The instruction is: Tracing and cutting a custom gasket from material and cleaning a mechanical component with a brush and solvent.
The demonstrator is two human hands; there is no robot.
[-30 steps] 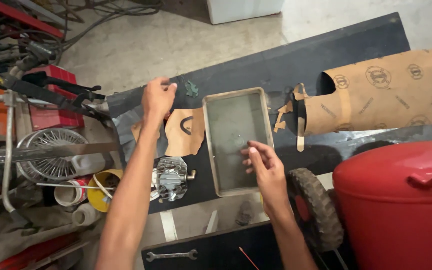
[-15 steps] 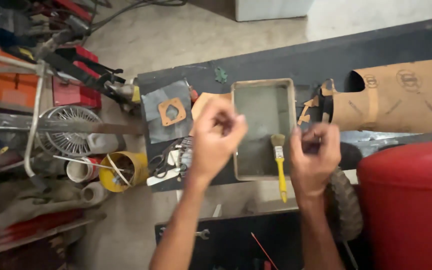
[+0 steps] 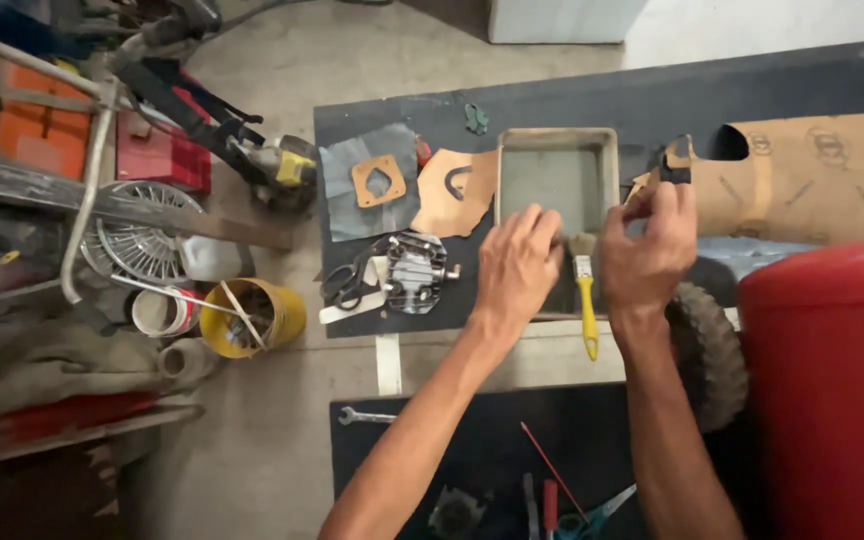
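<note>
The person stood over a dark mat on the floor, and both hands hovered above the rectangular metal tray (image 3: 607,150) lying there. The left hand (image 3: 517,262) hung over the tray's lower half, fingers curled loosely inward, and I could not tell whether it held anything small. The right hand (image 3: 649,250) was beside it over the tray's right edge, fingers bunched and thumb tucked; whether something was pinched there was hidden from where I looked. Between the two hands lay a small paintbrush with a yellow handle (image 3: 586,305), bristles at the tray, handle pointing back toward the person, touched by neither hand.

As for progress, I judged the gasket work well under way. One cut brown gasket (image 3: 379,181) lay finished on a grey sheet (image 3: 342,215), and just beside it a piece of brown gasket paper (image 3: 462,195) already had a curved shape cut out. A finned engine cover (image 3: 414,270) sat below them with black-handled scissors (image 3: 344,285) at its left. The large roll of brown gasket paper (image 3: 822,175) lay to the right, partly unrolled, with a dark tool (image 3: 676,160) at its cut edge. The tray looked empty apart from a dull film, so any cleaning or fitting seemed unfinished.
</note>
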